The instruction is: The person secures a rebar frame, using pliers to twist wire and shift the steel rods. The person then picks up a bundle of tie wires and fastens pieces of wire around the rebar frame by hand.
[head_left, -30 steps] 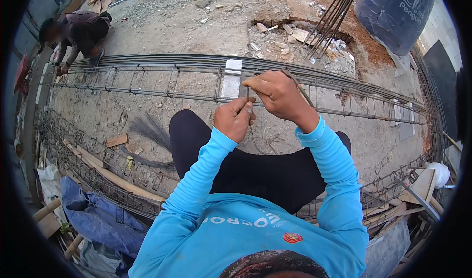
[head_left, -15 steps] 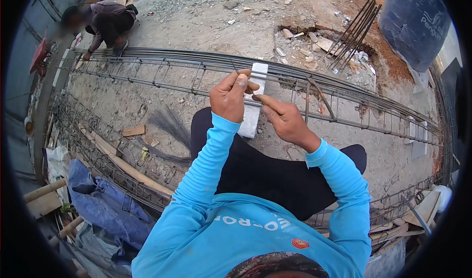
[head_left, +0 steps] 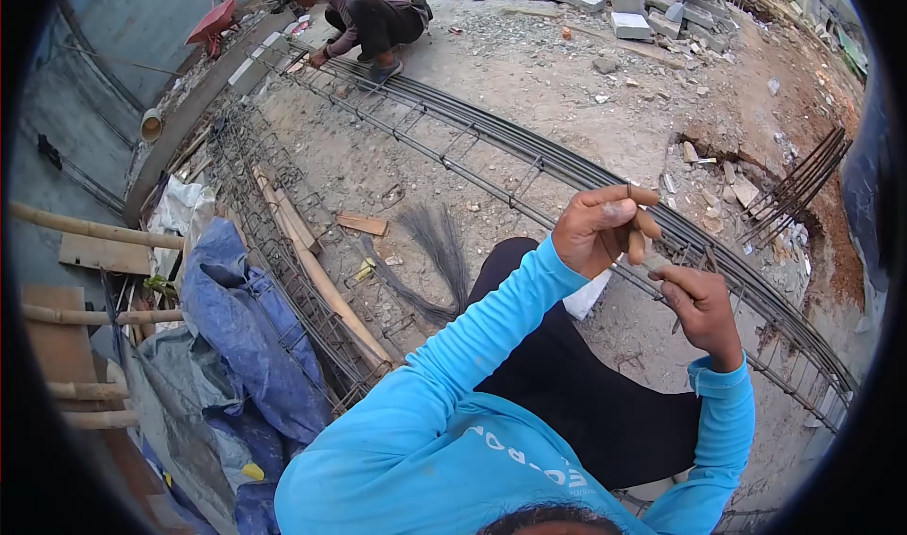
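Observation:
My left hand is above the long rebar cage, its thumb against the bent index finger and its other fingers curled. Whatever it pinches is too small to make out. Just to the right and closer to me, my right hand is closed with the knuckles up; what it grips is hidden. Beneath both hands the cage's thin bars and stirrups run from upper left to lower right, alongside a bundle of long steel bars. A white block shows partly under the cage beside my knee.
A co-worker squats at the cage's far end. Loose tie wire lies on the ground to my left, near a wood piece. Another cage with a bamboo pole and a blue tarp lie further left. Short rods stick up at right.
The head view has swung left, so the cage and co-worker appear further right. My left hand's fingers have shifted and curled differently; my right hand has turned knuckles up, close beside it.

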A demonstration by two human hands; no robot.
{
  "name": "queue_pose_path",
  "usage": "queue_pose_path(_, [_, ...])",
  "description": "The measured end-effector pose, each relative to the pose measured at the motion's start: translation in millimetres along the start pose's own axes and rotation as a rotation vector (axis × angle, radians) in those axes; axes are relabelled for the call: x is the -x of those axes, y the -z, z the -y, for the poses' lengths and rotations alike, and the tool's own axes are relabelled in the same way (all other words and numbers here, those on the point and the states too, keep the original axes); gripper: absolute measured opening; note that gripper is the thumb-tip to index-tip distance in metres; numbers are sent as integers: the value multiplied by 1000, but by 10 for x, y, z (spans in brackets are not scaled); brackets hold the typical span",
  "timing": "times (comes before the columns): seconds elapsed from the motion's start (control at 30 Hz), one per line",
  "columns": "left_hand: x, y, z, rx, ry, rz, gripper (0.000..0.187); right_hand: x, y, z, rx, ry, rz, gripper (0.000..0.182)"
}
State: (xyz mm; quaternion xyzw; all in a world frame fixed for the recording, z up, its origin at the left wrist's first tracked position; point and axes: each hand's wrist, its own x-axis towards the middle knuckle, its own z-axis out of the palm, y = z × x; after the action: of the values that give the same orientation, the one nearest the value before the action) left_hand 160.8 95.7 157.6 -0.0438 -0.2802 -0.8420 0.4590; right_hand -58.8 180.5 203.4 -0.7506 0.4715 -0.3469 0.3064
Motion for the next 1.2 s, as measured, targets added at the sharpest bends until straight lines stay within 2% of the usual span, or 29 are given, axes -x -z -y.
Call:
queue_pose_path(0.03, [38,-71,-128,-6,-4,-3,31,11,97,-2,135,152,3,17])
queue_pose_path(0.07, [57,-136,-289,-292,168,69,30,28,233,-22,130,159,5,17])
queue_pose_path(0.1, [68,-218,-400,-579,341,139,29,44,386,-56,269,184,-2,15])
queue_pose_path(0.13, [96,-338,-413,-758,411,150,27,36,478,-91,410,211,-12,14])
queue_pose_path(0.17, [110,-316,-338,-768,405,149,27,33,501,-124,410,223,-15,14])
queue_pose_path(0.23, [79,-219,-73,-1438,250,455,24,99,491,-195,468,237,-78,12])
queue_pose_path(0.27, [44,-203,31,-1444,247,449,24,125,436,-212,442,231,-98,11])
queue_pose_path(0.33, [-16,-177,236,-2156,369,261,21,178,330,-198,410,196,-138,11])
queue_pose_path(0.37, [-32,-153,334,-2159,375,258,21,200,296,-198,382,157,-181,10])
queue_pose_path(0.43, [-80,-96,523,-2161,232,-19,18,230,296,-216,349,106,-195,9])
queue_pose_path(0.47, [-120,-81,620,-2176,195,-60,21,241,300,-237,276,59,-252,9])
queue_pose_path(0.5, [-166,-69,716,-2178,194,-61,21,251,314,-268,203,14,-307,10])
queue_pose_path(0.57, [-253,-70,839,-1920,-132,-282,26,290,337,-363,138,-1,-301,16])
queue_pose_path(0.6, [-315,-132,816,-1801,-98,-293,33,294,330,-355,12,-88,-312,19])
queue_pose_path(0.63, [-375,-132,855,-1808,-103,-296,33,305,326,-346,-115,-176,-324,22])
queue_pose_path(0.67, [-456,-122,916,-1268,-53,-364,35,342,369,-365,-253,-275,-253,28])
queue_pose_path(0.7, [-503,-204,897,-726,-1,-403,38,333,367,-351,-257,-270,-259,28])
queue_pose_path(0.73, [-501,-296,827,-537,97,-380,39,340,363,-333,-323,-278,-235,29])
queue_pose_path(0.77, [-481,-317,804,-541,103,-371,39,351,370,-323,-387,-285,-214,29])
queue_pose_path(0.83, [-464,-376,784,-390,14,-182,40,372,419,-357,-440,-276,-182,29])
queue_pose_path(0.93, [-409,-475,567,-466,96,-51,44,392,506,-402,-529,-246,-129,28])
queue_pose_path(1.0, [-396,-459,560,-385,120,-59,45,383,510,-388,-563,-228,-112,27])
queue_pose_path(1.1, [-349,-452,549,-217,116,-88,50,342,380,-303,-495,-318,3,25])
queue_pose_path(1.13, [-343,-455,533,-169,48,-117,47,333,370,-309,-468,-352,10,25])
queue_pose_path(1.2, [-343,-418,537,-93,-40,-150,43,312,349,-376,-346,-290,-19,25])
